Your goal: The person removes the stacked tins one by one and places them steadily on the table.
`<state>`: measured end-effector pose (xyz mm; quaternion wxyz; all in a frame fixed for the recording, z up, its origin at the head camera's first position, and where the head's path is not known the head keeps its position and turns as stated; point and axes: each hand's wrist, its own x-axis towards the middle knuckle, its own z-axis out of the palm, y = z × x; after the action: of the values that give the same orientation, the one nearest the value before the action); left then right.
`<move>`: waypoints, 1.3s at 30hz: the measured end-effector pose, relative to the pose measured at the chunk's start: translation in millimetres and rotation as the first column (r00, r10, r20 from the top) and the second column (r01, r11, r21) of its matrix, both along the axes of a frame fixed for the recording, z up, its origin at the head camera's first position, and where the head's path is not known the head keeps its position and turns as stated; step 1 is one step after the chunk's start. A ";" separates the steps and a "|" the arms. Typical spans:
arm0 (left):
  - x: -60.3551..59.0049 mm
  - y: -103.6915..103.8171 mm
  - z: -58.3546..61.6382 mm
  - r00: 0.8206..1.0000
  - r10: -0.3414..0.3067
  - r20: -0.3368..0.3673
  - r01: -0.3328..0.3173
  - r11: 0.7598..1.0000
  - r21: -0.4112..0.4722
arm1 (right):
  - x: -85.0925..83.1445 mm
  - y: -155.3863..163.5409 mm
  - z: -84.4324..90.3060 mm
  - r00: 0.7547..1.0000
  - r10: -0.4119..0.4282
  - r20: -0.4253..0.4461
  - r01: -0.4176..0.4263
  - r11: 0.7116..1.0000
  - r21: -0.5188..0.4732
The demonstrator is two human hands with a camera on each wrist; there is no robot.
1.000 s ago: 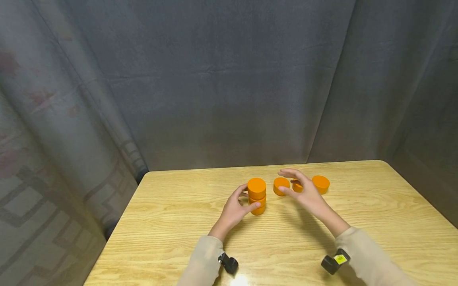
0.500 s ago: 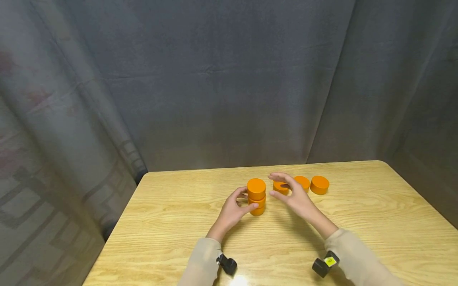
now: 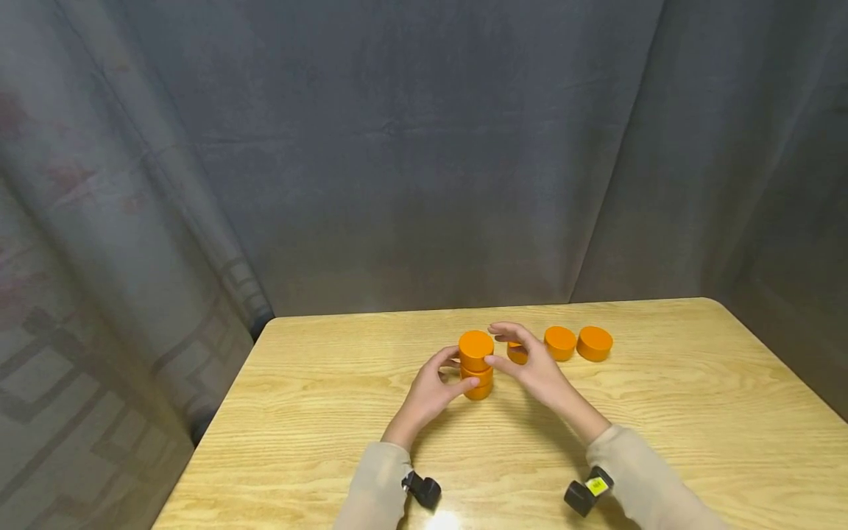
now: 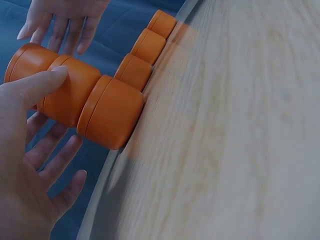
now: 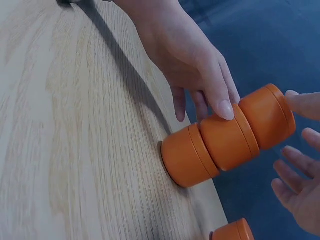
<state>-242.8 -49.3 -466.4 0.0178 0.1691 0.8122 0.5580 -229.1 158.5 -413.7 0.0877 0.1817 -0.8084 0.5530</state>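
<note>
Three orange round tins stand stacked (image 3: 475, 364) near the middle of the wooden table (image 3: 331, 412). My left hand (image 3: 457, 370) cups the stack from the left, thumb (image 4: 47, 82) on the middle tin and the other fingers behind. My right hand (image 3: 509, 352) is beside the stack on the right. Its fingers are spread and its thumb (image 5: 301, 103) touches the top tin. In the right wrist view the stack (image 5: 230, 137) shows with the left hand's thumb (image 5: 225, 107) across it. A loose orange tin (image 3: 517, 355) lies partly hidden behind my right hand.
Two more loose orange tins (image 3: 560, 343) (image 3: 594, 343) sit in a row to the right of the stack. A dark grey curtain (image 3: 424, 147) hangs behind the table and along both sides. Black wrist cameras (image 3: 424, 489) (image 3: 583, 495) show at my sleeves.
My right hand has moved left, away from the loose tins, and its thumb now touches the top of the stack. My left hand has stayed on the stack.
</note>
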 end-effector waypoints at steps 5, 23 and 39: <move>0.5 1.6 0.6 1.000 -0.001 -0.008 0.001 1.000 0.005 | -1.3 -2.9 -2.0 0.999 -0.003 0.038 0.003 1.000 0.006; 2.1 1.8 7.0 0.998 0.047 -0.030 -0.051 0.990 -0.133 | -1.0 -11.5 -4.3 0.997 -0.002 0.078 -0.001 0.999 0.036; 4.0 3.7 7.9 0.999 0.049 -0.017 -0.051 0.991 -0.124 | -0.6 -10.7 -8.6 0.995 -0.019 0.096 0.018 1.000 0.015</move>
<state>-238.8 -45.6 -458.4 0.0086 0.1514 0.8496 0.5051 -229.6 147.9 -422.3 0.0526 0.1479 -0.8171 0.5547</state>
